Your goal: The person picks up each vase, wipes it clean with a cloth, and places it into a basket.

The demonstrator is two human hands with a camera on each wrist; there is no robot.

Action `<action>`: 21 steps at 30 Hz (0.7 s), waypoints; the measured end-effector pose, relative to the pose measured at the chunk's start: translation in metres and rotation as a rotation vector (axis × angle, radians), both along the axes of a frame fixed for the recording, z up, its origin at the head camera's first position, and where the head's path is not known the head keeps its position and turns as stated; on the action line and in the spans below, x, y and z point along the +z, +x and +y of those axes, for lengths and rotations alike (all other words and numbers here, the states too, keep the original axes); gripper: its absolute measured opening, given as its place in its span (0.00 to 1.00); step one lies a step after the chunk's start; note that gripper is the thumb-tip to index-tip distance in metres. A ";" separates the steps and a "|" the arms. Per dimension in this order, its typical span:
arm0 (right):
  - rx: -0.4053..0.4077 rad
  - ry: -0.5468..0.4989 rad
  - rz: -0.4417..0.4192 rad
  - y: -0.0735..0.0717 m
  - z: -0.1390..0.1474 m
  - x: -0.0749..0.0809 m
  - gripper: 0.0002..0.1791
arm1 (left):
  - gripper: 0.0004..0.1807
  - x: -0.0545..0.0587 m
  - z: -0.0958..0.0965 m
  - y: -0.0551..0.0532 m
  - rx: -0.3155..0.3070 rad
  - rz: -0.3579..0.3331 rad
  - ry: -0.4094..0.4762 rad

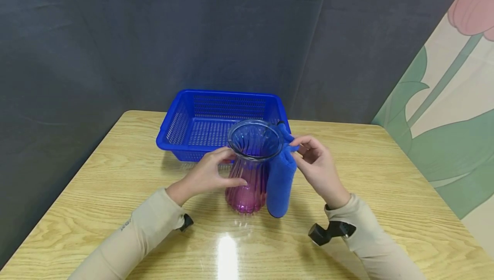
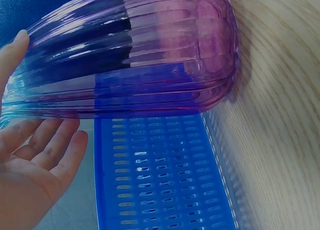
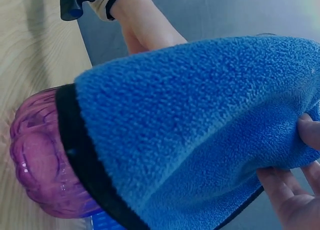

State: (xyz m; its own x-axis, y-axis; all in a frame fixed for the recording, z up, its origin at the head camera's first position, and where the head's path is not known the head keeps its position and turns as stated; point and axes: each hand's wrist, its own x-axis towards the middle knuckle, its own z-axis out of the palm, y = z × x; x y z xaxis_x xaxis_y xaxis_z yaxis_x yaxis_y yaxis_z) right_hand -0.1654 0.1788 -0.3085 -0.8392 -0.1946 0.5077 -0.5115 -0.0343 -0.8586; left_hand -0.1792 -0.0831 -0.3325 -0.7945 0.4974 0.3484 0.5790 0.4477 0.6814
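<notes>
While the left grip [image 1: 208, 172] clasps the vase [image 1: 252, 170] from its left, the right grip [image 1: 318, 166] pinches cloth [image 1: 280, 183] alongside.

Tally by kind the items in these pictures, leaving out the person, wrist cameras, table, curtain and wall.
Transparent ribbed blue-to-pink vase: 1
Fluffy blue cloth with black edging: 1
Rectangular blue perforated plastic basket: 1
Total: 3

Ribbed glass vase [image 1: 254, 172], blue flared rim fading to pink, upright; plush blue cloth [image 1: 281, 183], dark-edged, hangs beside it.
</notes>
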 end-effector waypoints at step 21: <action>0.086 0.146 0.104 -0.002 -0.008 -0.018 0.10 | 0.36 0.001 0.001 0.001 0.000 -0.001 0.007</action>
